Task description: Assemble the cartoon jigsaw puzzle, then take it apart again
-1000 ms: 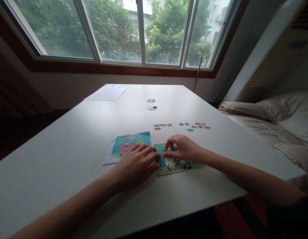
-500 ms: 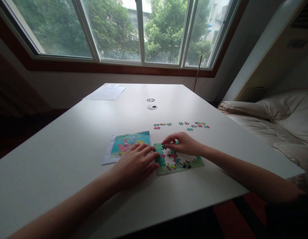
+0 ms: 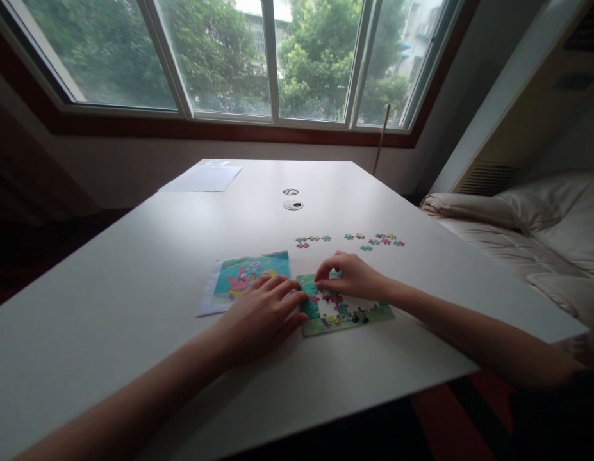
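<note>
A half-filled jigsaw board [image 3: 354,314] lies on the white table [image 3: 133,275] in front of me. My left hand [image 3: 261,317] rests flat on the table with its fingers spread, the fingertips touching the board's left edge. My right hand [image 3: 350,275] is curled over the board's top edge, fingers pinched down on a puzzle piece there that I can barely see. A printed cartoon picture sheet [image 3: 239,278] lies just left of the board, partly under my left hand.
Several loose puzzle pieces [image 3: 368,242] are scattered beyond the board. Two round cable holes [image 3: 293,205] sit mid-table, and a white paper [image 3: 200,179] lies at the far left. A beige sofa [image 3: 532,237] stands to the right; windows run along the far wall.
My right hand has shifted from the board's middle up to its top edge, uncovering more of the board. My left hand has stayed put.
</note>
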Available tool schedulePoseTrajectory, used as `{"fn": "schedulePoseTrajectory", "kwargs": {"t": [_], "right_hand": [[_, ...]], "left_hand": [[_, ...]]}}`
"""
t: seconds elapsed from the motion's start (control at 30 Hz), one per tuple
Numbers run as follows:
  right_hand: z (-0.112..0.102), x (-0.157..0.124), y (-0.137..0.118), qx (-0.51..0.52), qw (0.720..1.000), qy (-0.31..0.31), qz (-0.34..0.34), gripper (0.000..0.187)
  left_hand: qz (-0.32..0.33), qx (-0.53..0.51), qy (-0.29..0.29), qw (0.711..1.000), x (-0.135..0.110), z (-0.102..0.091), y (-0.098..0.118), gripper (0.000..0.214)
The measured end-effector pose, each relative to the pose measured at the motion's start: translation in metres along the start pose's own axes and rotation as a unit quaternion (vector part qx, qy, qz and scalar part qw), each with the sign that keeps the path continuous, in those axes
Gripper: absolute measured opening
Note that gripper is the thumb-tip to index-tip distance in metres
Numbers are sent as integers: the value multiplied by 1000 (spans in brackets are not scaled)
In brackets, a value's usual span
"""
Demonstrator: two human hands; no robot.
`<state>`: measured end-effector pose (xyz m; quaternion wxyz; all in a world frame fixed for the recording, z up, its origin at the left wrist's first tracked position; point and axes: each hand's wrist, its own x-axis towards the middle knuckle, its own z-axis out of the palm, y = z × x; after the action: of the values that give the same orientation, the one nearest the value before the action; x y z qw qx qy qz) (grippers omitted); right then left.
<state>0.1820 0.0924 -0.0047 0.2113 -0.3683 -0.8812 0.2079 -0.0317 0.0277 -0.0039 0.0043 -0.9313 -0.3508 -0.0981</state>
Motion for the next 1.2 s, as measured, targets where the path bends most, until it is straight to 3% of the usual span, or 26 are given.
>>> {"fn": "schedulePoseTrajectory", "kwargs": {"t": [0.33,0.67,1.2], "right_hand": [[-10,0,8,-23,999,22,10,9],[-1,0,9,-25,1000,1,-3,14],[-4,-1,14,-27,1000,3,3,11]], "left_hand": [[-25,15,0,1000,5,6,0,34],[-41,20,-8,999,8,10,-1,34],[-42,25,-15,999,3,11,-2,39]]}}
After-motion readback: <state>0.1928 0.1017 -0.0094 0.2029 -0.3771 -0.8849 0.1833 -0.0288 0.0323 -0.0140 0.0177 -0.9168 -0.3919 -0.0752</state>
